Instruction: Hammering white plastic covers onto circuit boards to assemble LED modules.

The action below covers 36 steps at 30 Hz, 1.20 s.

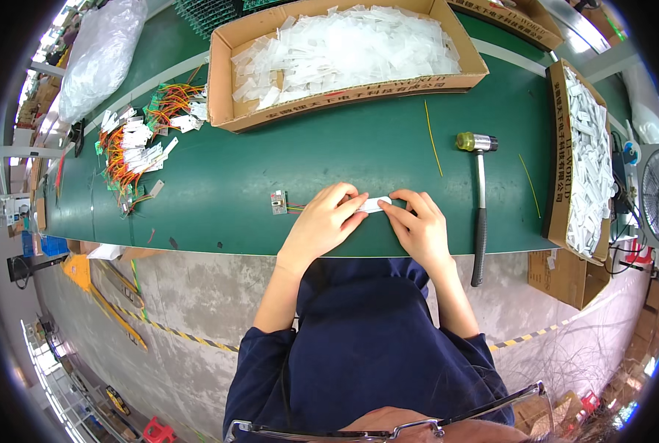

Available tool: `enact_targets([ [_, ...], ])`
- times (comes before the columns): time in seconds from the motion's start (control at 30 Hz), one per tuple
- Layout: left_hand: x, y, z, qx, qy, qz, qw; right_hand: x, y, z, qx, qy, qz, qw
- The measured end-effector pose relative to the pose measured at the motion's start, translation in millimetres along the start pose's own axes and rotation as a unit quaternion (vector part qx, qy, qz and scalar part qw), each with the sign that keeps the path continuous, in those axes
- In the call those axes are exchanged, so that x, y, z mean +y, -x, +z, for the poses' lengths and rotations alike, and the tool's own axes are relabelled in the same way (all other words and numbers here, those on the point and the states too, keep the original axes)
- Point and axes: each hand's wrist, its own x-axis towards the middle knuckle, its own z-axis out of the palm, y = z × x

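Observation:
Near the front edge of the green table, both hands grip a small flat white piece (374, 205). My left hand (323, 221) pinches its left end between thumb and fingers. The right end is held by my right hand (421, 225), its thumb and fingertips pressed on it. Just left of my left hand lies a small grey circuit board (278, 202) with a dark component. Thin coloured wires run from that board toward the left hand, where the fingers hide how they end. I cannot tell whether they join the white piece.
A cardboard box (344, 96) of translucent plastic pieces stands behind. At right are a mallet (481, 192) and a box (558, 159) of white strips. Yellow wires (434, 139) lie nearby. Wired white parts (141, 144) are heaped at left, below a plastic bag (104, 59).

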Motion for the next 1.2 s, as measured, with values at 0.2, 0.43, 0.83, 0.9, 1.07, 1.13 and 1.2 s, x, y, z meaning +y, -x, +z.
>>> enact_targets([
  [0.2, -3.1, 6.0, 1.4, 0.022, -0.002, 0.025, 0.999, 0.1, 2.1, 1.1, -0.002, 0.029, -0.047, 0.998],
  [0.43, 0.2, 12.9, 8.8, 0.067, -0.099, 0.069, 0.99, -2.6, -0.7, 3.6, 0.008, 0.039, -0.07, 0.997],
  [0.83, 7.9, 25.2, -0.4, 0.123, -0.182, 0.036, 0.975, -13.6, -3.7, 9.0, 0.031, 0.074, -0.05, 0.995],
  [0.9, 10.1, 25.8, -1.0, 0.108, -0.191, 0.011, 0.976, -13.7, -3.9, 9.7, 0.032, 0.074, -0.052, 0.995],
  [1.07, 12.1, 20.3, 0.3, 0.106, -0.186, -0.025, 0.977, -10.4, -2.9, 11.3, 0.03, 0.084, -0.061, 0.994],
  [1.13, 12.9, 16.6, 0.4, 0.096, -0.155, -0.044, 0.982, -10.2, -2.8, 11.1, 0.033, 0.079, -0.059, 0.995],
  [1.2, 9.3, 14.4, 1.2, 0.093, -0.132, -0.044, 0.986, -10.2, -3.1, 11.1, 0.035, 0.074, -0.059, 0.995],
])
